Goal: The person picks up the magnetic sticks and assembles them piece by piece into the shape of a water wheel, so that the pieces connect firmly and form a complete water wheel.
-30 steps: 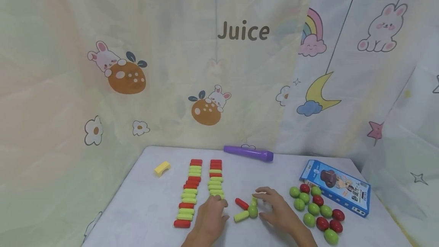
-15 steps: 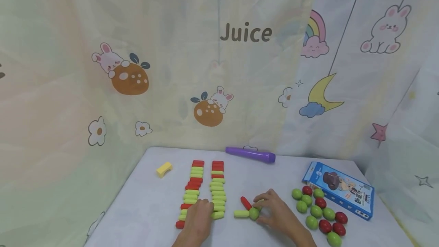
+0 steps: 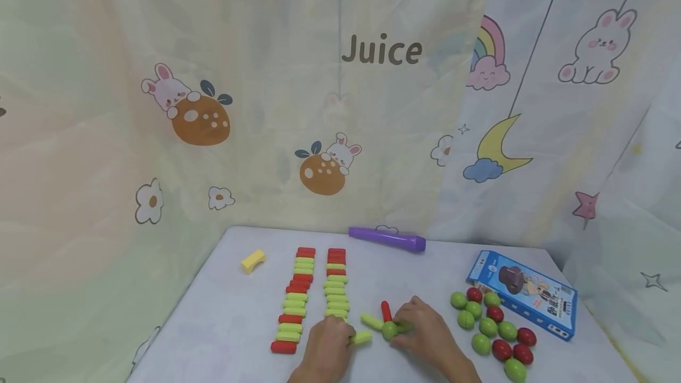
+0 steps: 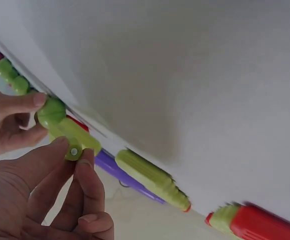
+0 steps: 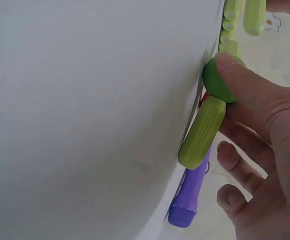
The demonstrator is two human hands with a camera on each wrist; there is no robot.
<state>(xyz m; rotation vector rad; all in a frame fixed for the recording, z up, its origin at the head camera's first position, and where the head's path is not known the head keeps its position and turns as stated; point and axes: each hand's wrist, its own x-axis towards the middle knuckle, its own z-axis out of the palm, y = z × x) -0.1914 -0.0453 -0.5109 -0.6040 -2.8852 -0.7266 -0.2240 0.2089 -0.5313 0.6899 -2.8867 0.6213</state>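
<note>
In the head view, your left hand (image 3: 327,346) pinches a green stick (image 3: 363,337), and it pokes out past your fingertips toward the ball (image 3: 390,330). Your right hand (image 3: 424,333) has that ball between thumb and finger, and a red stick (image 3: 385,310) touches it, just beyond your right fingers. I think you are putting sticks on the ball, and the next move seems to call for lining up the held stick's end with a bare spot while your right hand keeps the ball steady. More sticks lie in two rows (image 3: 295,297), left of your right fingers. Far above both hands, the cloth (image 3: 255,188) says "Juice". The box (image 3: 524,294), right of your right fingers, has writing too small for me to read. In the left wrist view, your left thumb and finger squeeze the stick, its shiny dot (image 4: 74,151) showing. In the right wrist view, your right thumb presses the ball; a purple tube (image 5: 187,200) lies past your fingers.
</note>
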